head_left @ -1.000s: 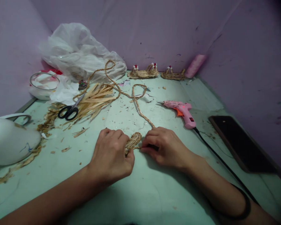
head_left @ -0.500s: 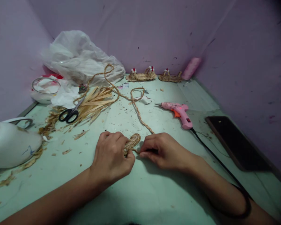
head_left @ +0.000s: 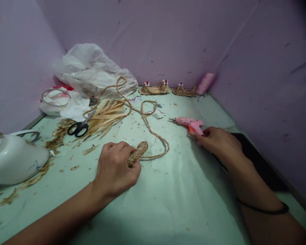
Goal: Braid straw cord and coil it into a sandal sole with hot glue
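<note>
My left hand (head_left: 117, 166) is closed around a small coiled piece of braided straw (head_left: 138, 153), its rounded end poking out past my thumb. From that coil a braided straw cord (head_left: 156, 134) bends to the right, then winds back across the table in loose loops. Over on the right, my right hand (head_left: 219, 146) has its fingers around the handle of a pink hot glue gun (head_left: 190, 123) with an orange trigger. The gun lies on its side, nozzle pointing left. Most of its handle is hidden by my fingers.
Black-handled scissors (head_left: 79, 128) lie on dried straw strips (head_left: 107, 115). A white plastic bag (head_left: 91, 68) and two beaded straw slippers (head_left: 154, 90) stand along the back wall. A dark phone (head_left: 260, 163) sits under my right forearm. At left is a white rounded vessel (head_left: 17, 161).
My right hand has let go of the cord beside the coil and moved right onto the glue gun's handle. The cord now curves loosely. My left hand keeps its hold on the coil.
</note>
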`<state>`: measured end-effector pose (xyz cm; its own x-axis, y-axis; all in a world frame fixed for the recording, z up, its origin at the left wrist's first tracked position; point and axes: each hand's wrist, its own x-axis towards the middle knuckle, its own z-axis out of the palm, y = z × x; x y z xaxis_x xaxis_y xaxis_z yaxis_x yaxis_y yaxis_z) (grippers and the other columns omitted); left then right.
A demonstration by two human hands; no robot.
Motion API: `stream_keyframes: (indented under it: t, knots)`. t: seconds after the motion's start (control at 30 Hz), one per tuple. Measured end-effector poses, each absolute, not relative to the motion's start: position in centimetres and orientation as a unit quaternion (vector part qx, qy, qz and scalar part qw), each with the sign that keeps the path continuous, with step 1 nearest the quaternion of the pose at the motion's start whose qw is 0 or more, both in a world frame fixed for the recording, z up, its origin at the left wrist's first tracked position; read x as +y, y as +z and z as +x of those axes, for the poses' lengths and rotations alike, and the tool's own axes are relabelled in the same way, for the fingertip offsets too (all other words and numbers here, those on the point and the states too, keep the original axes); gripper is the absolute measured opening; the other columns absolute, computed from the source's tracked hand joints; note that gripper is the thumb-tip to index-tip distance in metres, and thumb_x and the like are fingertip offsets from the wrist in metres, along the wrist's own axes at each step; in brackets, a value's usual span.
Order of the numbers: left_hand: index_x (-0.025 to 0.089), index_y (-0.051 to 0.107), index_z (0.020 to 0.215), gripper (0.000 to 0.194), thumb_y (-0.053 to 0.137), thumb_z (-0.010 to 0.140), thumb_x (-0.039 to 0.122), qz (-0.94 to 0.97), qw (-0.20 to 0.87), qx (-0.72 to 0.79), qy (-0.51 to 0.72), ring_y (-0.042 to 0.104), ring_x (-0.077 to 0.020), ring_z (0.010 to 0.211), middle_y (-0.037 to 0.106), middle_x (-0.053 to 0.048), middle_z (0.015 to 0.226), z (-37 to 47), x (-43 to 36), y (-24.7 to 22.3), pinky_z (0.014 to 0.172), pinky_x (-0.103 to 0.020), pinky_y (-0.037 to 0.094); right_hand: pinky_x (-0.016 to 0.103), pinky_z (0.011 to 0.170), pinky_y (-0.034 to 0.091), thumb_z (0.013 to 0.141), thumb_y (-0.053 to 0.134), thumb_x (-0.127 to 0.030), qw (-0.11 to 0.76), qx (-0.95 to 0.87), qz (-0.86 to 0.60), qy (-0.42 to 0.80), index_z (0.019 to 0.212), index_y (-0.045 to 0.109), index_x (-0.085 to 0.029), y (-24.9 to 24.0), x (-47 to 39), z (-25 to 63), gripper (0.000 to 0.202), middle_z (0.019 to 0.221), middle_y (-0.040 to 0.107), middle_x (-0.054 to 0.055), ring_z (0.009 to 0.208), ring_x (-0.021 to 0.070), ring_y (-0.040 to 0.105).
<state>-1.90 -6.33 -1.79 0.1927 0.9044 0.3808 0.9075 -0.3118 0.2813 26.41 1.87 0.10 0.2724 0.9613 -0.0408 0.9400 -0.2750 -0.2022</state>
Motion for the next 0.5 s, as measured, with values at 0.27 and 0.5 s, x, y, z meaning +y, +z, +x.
stream_keyframes:
  t: [0.27,0.5]
  knots:
    - [0.016,0.066,0.083,0.019,0.058,0.069,0.024,-0.731,-0.040,-0.626,-0.268,0.061,-0.0220,0.074,0.068,-0.005,0.080,-2.3,-5.9,-1.8,0.076,-0.039,0.044,0.029,0.040,0.030,0.065,0.060,-0.033,0.163,-0.603,-0.752,0.211,0.055,0.055,-0.021,-1.5,2.6,27.3,0.017,0.046,0.054,0.003,0.042,0.0174,0.048]
    - [0.019,0.066,0.078,0.013,0.058,0.068,0.025,-0.687,-0.108,-0.659,-0.286,0.060,-0.0176,0.070,0.067,-0.003,0.078,-2.6,-5.5,-1.8,0.063,-0.030,0.046,0.024,0.042,0.033,0.071,0.056,-0.038,0.325,-0.613,-0.594,0.407,0.087,0.059,-0.020,1.0,0.5,24.1,0.024,0.060,0.051,-0.001,0.050,0.0126,0.046]
